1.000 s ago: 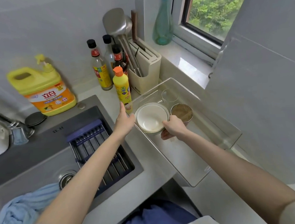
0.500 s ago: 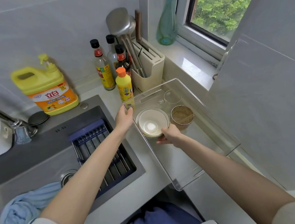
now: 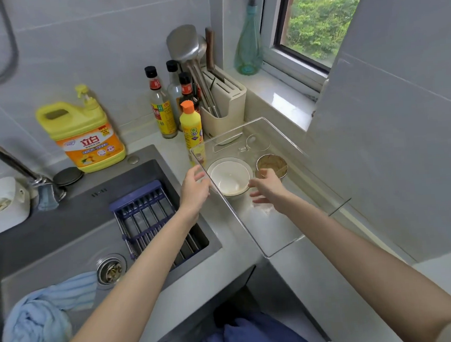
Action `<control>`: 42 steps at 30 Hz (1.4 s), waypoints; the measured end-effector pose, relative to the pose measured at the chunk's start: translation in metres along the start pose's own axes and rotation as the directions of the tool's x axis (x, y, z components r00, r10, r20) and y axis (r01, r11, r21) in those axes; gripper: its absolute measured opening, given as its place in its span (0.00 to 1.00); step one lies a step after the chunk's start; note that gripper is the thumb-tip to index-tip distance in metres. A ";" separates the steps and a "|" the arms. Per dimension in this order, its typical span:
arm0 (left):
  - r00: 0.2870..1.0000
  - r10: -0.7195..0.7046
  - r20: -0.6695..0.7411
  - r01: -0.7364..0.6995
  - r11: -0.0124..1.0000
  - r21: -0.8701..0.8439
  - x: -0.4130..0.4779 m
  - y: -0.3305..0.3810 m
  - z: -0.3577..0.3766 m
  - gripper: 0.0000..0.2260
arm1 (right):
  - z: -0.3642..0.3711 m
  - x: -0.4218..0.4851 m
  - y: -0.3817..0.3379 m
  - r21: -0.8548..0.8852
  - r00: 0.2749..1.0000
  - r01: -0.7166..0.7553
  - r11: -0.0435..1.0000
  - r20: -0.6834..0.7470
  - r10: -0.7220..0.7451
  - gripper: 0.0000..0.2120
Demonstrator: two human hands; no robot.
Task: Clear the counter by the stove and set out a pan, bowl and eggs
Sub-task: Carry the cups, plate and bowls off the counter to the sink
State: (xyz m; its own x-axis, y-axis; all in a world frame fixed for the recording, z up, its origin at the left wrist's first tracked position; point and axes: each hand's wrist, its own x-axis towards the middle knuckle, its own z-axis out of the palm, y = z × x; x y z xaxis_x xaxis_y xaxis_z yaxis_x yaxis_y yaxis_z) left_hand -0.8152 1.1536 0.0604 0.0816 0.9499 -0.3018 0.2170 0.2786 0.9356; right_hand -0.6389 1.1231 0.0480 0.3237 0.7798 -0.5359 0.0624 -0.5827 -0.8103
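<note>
A white bowl [image 3: 230,177] stands on a clear plastic board [image 3: 277,226] that lies on the counter right of the sink. My left hand [image 3: 193,191] hovers open at the board's left edge, fingers loosely bent and holding nothing. On the bowl's right side my right hand [image 3: 267,189] is open with fingers spread, close to the rim but not gripping it. A small metal cup [image 3: 271,164] with brown contents stands just behind my right hand. No pan or eggs are in view.
Sauce bottles [image 3: 163,108], a yellow squeeze bottle [image 3: 191,130] and a utensil holder [image 3: 225,108] crowd the back corner. A sink [image 3: 62,237] with a blue rack [image 3: 152,214] and a blue cloth [image 3: 39,320] lies to the left. A grey wall panel [image 3: 391,130] stands close on the right.
My right hand has let go of the white bowl and drawn back a little. My left hand has come off the board's edge and opened.
</note>
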 end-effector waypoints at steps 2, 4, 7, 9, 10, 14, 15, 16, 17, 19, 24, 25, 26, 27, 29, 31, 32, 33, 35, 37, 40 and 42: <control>0.999 0.042 -0.008 -0.043 0.998 -0.036 -0.024 0.004 -0.003 0.20 | -0.009 -0.026 -0.005 0.062 0.989 0.130 0.990 -0.075 -0.125 0.24; 0.997 0.082 0.007 -0.082 0.996 -0.046 -0.047 0.008 -0.005 0.18 | -0.019 -0.057 -0.009 0.117 0.975 0.211 0.971 -0.098 -0.200 0.19; 0.987 0.147 0.065 -0.144 0.988 -0.051 -0.086 0.012 -0.005 0.17 | -0.030 -0.111 -0.001 0.151 0.959 0.272 0.950 -0.129 -0.254 0.15; 0.973 0.202 0.115 -0.203 0.979 -0.005 -0.113 0.011 -0.004 0.16 | -0.036 -0.144 0.013 0.140 0.949 0.290 0.947 -0.167 -0.266 0.14; 0.964 0.222 0.144 -0.227 0.974 0.020 -0.129 0.010 -0.002 0.16 | -0.038 -0.162 0.021 0.136 0.947 0.289 0.948 -0.187 -0.262 0.13; 0.937 0.237 0.257 -0.257 0.965 0.048 -0.184 0.005 0.013 0.17 | -0.050 -0.222 0.060 0.164 0.944 0.259 0.952 -0.250 -0.214 0.12; 0.930 0.236 0.281 -0.259 0.965 0.050 -0.197 0.003 0.018 0.17 | -0.053 -0.236 0.071 0.166 0.942 0.252 0.953 -0.268 -0.202 0.12; 0.919 0.235 0.315 -0.265 0.963 0.055 -0.213 0.000 0.024 0.17 | -0.059 -0.253 0.084 0.172 0.938 0.243 0.955 -0.293 -0.186 0.11; 0.908 0.240 0.343 -0.275 0.960 0.057 -0.225 -0.002 0.030 0.17 | -0.063 -0.265 0.094 0.182 0.934 0.237 0.954 -0.311 -0.173 0.11; 0.879 0.240 0.412 -0.292 0.954 0.069 -0.252 -0.006 0.046 0.18 | -0.077 -0.294 0.120 0.211 0.921 0.225 0.951 -0.365 -0.137 0.11; 0.760 0.220 0.612 -0.337 0.938 0.082 -0.321 -0.015 0.091 0.17 | -0.113 -0.363 0.181 0.304 0.863 0.203 0.931 -0.505 -0.023 0.11; 0.742 0.219 0.634 -0.349 0.933 0.086 -0.330 -0.016 0.099 0.17 | -0.119 -0.373 0.191 0.323 0.855 0.204 0.924 -0.519 -0.007 0.12; 0.724 0.215 0.655 -0.360 0.928 0.094 -0.340 -0.018 0.107 0.17 | -0.125 -0.384 0.201 0.338 0.846 0.198 0.920 -0.533 0.013 0.12; 0.701 0.213 0.681 -0.375 0.922 0.097 -0.350 -0.019 0.117 0.17 | -0.131 -0.395 0.211 0.355 0.834 0.192 0.915 -0.550 0.038 0.13; 0.632 0.190 0.751 -0.407 0.907 0.113 -0.380 -0.023 0.145 0.17 | -0.149 -0.424 0.239 0.386 0.786 0.205 0.900 -0.612 0.084 0.13; 0.562 0.165 0.811 -0.420 0.901 0.108 -0.411 -0.027 0.172 0.17 | -0.167 -0.452 0.266 0.407 0.724 0.226 0.885 -0.678 0.126 0.13; 0.535 0.151 0.832 -0.425 0.899 0.110 -0.424 -0.029 0.183 0.17 | -0.175 -0.464 0.278 0.413 0.697 0.235 0.880 -0.702 0.143 0.14; 0.496 0.134 0.858 -0.433 0.895 0.111 -0.444 -0.032 0.199 0.17 | -0.186 -0.482 0.293 0.415 0.660 0.244 0.876 -0.733 0.163 0.15; 0.435 0.106 0.894 -0.443 0.890 0.110 -0.479 -0.037 0.223 0.17 | -0.207 -0.511 0.320 0.412 0.598 0.254 0.875 -0.778 0.193 0.16; 0.370 0.088 0.925 -0.467 0.878 0.103 -0.521 -0.044 0.253 0.17 | -0.230 -0.547 0.350 0.423 0.536 0.271 0.864 -0.812 0.230 0.16; 0.294 0.099 0.951 -0.509 0.858 0.068 -0.580 -0.055 0.297 0.16 | -0.262 -0.594 0.392 0.440 0.474 0.287 0.851 -0.837 0.273 0.16; 0.252 0.100 0.962 -0.519 0.853 0.048 -0.627 -0.063 0.330 0.16 | -0.285 -0.630 0.423 0.447 0.431 0.297 0.844 -0.851 0.299 0.16</control>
State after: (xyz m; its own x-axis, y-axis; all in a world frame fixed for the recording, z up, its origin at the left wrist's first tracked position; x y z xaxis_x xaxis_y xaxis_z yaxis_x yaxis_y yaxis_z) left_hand -0.5589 0.4936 0.1302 0.9785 0.1310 -0.1594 0.1892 -0.2623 0.9463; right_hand -0.5472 0.3203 0.1100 0.9620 -0.0329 -0.2712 -0.2729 -0.1579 -0.9490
